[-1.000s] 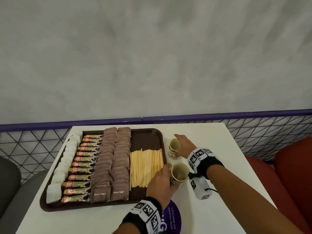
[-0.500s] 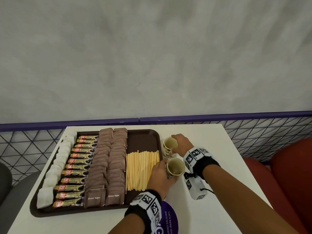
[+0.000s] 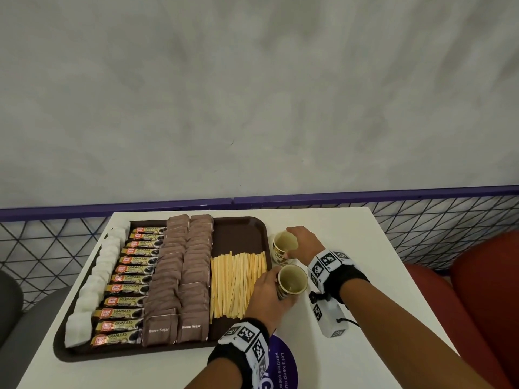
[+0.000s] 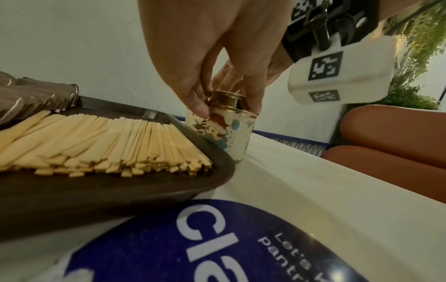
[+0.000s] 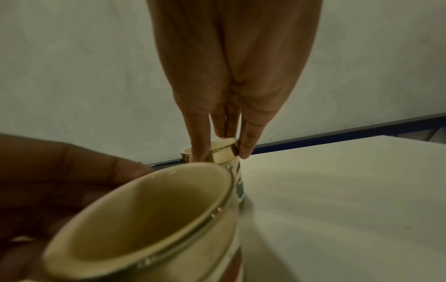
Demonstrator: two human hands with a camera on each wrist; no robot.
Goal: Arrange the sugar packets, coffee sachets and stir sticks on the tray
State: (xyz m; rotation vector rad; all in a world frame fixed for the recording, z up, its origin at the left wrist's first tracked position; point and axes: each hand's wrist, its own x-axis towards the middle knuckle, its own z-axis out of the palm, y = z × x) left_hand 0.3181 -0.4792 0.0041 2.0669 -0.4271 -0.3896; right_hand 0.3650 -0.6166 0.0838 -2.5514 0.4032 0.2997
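Two cups [image 3: 292, 281] just right of the tray [image 3: 241, 231], each gripped by curled fingers [image 5: 248, 141]: lift them straight, clear of the sticks [image 3: 237, 282].

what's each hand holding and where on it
Left hand grips the nearer gold-rimmed patterned cup round its side; right hand pinches the farther matching cup at the rim.

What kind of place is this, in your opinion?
Probably an office pantry or coffee corner. A brown tray holds coffee sachets, brown sugar packets and wooden stir sticks, and a purple sticker on the white table seems to ask people to keep pantries clean.
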